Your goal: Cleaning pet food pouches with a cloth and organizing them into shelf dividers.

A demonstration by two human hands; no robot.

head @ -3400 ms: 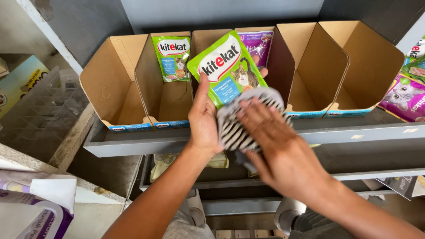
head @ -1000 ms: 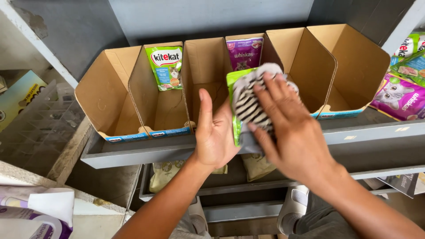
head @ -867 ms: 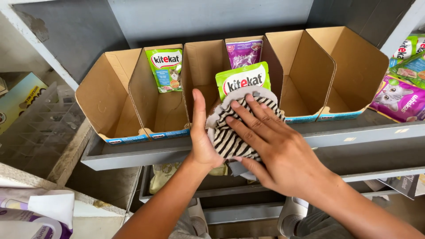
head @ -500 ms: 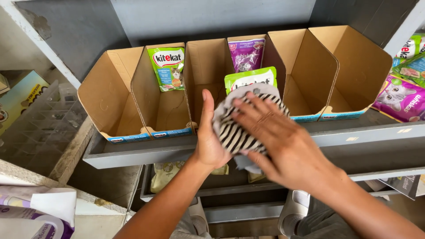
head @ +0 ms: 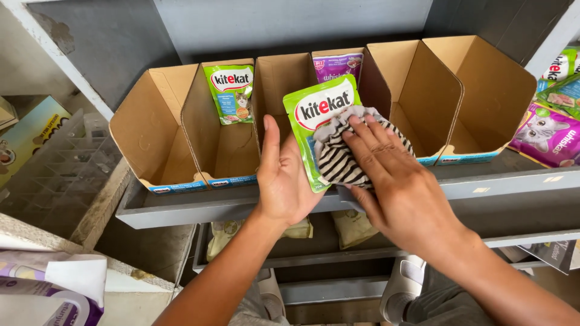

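Observation:
My left hand (head: 285,181) holds a green cat-food pouch (head: 314,115) from behind, in front of the grey shelf. My right hand (head: 396,184) presses a black-and-white striped cloth (head: 337,158) flat against the pouch's front. Behind them stand several open cardboard display boxes (head: 157,139). One box holds another green pouch (head: 229,93) upright at its back. A purple pouch (head: 337,65) stands in the box behind my hands.
The grey metal shelf (head: 199,208) carries the boxes; the two right-hand boxes (head: 483,96) look empty. More purple and green pouches (head: 544,130) lie at the far right. Beige bags (head: 353,226) sit on the lower shelf. A purple-and-white package (head: 48,290) is at the bottom left.
The pouch has come up and toward me, showing more of its green front. My right hand has slid the striped cloth over the pouch, back and forth.

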